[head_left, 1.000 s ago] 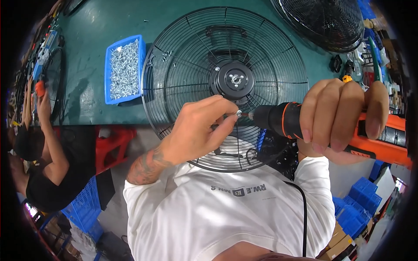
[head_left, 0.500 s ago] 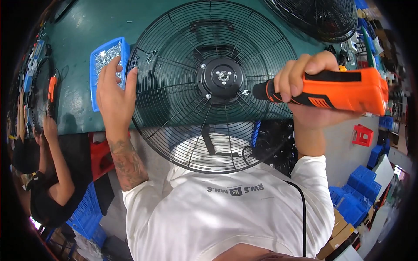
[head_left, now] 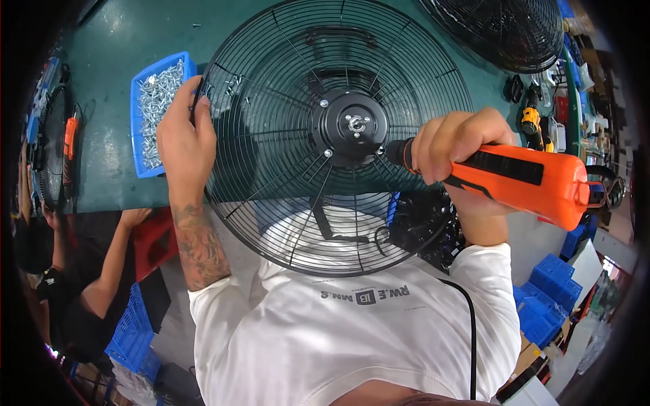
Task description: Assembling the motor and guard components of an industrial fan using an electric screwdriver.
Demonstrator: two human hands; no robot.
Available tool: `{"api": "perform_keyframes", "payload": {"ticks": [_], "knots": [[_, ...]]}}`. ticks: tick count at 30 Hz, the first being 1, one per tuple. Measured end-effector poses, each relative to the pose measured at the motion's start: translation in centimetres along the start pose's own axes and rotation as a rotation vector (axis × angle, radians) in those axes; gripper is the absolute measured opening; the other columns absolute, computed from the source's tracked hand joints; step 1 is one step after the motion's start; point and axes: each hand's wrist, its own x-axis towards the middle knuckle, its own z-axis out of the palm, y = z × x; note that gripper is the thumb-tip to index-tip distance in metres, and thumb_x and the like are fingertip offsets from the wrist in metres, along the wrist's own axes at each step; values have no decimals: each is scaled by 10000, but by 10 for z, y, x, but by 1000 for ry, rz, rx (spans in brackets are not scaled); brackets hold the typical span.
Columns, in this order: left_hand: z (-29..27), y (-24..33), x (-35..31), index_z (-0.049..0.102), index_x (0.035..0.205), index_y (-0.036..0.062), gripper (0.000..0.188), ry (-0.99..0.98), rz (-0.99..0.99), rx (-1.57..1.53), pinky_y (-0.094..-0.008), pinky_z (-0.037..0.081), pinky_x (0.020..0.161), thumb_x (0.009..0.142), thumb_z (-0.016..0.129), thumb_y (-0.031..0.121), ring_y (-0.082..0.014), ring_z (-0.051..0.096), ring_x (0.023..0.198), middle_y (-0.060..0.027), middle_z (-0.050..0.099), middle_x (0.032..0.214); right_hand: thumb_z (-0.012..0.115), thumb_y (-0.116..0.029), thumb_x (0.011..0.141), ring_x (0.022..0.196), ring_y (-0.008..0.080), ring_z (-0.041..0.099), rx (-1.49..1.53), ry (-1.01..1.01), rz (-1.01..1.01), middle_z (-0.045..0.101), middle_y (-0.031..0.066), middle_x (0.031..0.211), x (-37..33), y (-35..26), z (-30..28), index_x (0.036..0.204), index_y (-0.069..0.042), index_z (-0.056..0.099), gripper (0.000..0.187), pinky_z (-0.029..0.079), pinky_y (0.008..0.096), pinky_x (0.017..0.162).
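Note:
A round black fan grille [head_left: 265, 128] with a dark motor hub [head_left: 349, 128] at its middle lies over the table edge in front of me. My left hand [head_left: 187, 139] grips the grille's left rim between thumb and fingers. Wrapped around an orange and black electric screwdriver [head_left: 521, 177] is my right hand [head_left: 464, 145]. Its black nose points left and reaches the screw [head_left: 380, 150] at the lower right of the hub; the bit's exact contact is hard to make out. Two more silver screws [head_left: 324, 103] sit at the hub's left side.
A blue bin [head_left: 137, 128] full of screws stands left of the grille on the green table [head_left: 108, 135]. Another black fan grille [head_left: 501, 34] lies at the back right, near a yellow and black drill [head_left: 531, 120]. A co-worker's arm [head_left: 112, 271] is at the far left.
My left hand has closed on the grille's rim. The grille has shifted slightly right. The screwdriver's nose has come to the hub screw, and its rear end has swung toward me.

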Motion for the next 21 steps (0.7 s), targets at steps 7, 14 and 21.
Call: {"api": "perform_keyframes", "payload": {"ticks": [7,14,21], "knots": [[3,-3,2,668,1229,22,280,9,7,-37,-413,527,732,961,613,83,-352,687,783,-220,719,955,693,-250,983,653,199,596,-6,-107,-18,618,111,766,4,7,-7,1019,12,561,296,508,341,614],[5,-3,3,670,1227,24,284,16,-2,-53,-379,511,677,954,622,86,-275,646,677,-184,707,882,664,-70,919,688,186,618,-80,-92,61,655,88,810,3,2,-5,996,8,604,125,488,306,613],[6,-13,3,635,1281,-37,319,-52,-124,-236,-260,477,680,999,576,100,-107,614,750,-74,697,879,627,-460,962,619,238,592,-318,-123,165,635,145,783,4,-8,-2,1063,30,595,501,503,371,585]]}}
